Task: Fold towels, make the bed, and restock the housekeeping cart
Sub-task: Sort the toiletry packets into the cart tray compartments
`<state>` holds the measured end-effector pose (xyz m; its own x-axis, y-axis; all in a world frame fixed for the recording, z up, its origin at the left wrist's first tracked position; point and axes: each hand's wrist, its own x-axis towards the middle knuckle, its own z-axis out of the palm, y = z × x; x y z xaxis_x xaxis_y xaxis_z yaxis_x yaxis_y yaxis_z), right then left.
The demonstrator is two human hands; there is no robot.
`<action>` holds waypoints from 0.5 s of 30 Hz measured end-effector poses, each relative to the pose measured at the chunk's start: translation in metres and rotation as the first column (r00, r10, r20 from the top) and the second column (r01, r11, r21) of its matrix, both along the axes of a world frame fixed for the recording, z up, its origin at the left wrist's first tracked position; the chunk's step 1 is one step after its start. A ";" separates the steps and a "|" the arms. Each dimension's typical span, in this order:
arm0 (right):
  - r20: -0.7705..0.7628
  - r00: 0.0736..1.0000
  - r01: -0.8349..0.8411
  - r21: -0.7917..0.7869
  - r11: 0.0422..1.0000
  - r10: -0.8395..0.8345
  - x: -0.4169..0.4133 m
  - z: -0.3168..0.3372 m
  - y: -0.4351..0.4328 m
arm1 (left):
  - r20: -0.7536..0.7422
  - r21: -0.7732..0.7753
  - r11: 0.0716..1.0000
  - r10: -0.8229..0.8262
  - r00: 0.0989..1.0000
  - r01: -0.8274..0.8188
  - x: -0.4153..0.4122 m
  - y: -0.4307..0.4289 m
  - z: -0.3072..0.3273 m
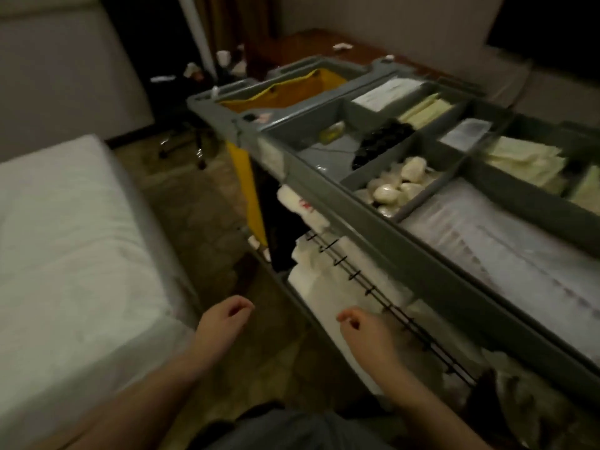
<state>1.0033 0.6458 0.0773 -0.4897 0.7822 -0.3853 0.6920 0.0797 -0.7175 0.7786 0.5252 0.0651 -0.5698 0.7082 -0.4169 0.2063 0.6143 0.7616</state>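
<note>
Right hand point(367, 332) curls loosely beside soft folded towels point(328, 274).

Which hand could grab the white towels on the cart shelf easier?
Probably the right hand: it hovers right by the white towels on the cart shelf, loose and empty. The left hand, also empty, hangs over the floor between bed and cart, farther away.

Two arms show, bare all the way to the edge of the picture. The left hand point(224, 319) and the right hand point(363, 329) are bare too. Low down is dark grey-blue cloth point(292, 430) the person wears, too blurry to name.
</note>
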 end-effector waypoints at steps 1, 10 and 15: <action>0.087 0.995 -0.031 -0.073 0.997 0.037 -0.008 -0.023 0.000 | 0.004 -0.048 0.999 0.021 1.000 -0.021 -0.007 -0.015 -0.010; 0.230 0.870 -0.379 -0.251 0.891 0.435 -0.180 -0.074 0.014 | -0.056 -0.311 0.798 0.527 0.848 -0.516 -0.095 -0.127 -0.072; 0.130 0.827 -0.517 -0.206 0.831 0.547 -0.343 -0.079 0.058 | -0.086 -0.342 0.647 0.701 0.708 -0.682 -0.192 -0.110 -0.111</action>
